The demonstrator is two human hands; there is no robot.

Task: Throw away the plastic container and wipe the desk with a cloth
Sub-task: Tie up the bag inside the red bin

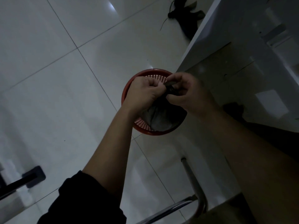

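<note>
Over the red mesh bin (151,72) on the tiled floor (64,78), L hand (144,92) & R hand (186,92) both pinch the gathered neck of a dark bag (160,118) sitting in the bin, fingers curled tight. Bag contents hidden; can't tell if the plastic container is inside. Desk (242,75) stands just right of bin.

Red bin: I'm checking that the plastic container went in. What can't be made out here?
Head view, dim:
Contents of the dark bag: opaque, its neck gripped by left hand and right hand.
Bottom of the red bin: covered by the bag.
Desk: cut off by the right edge.
</note>
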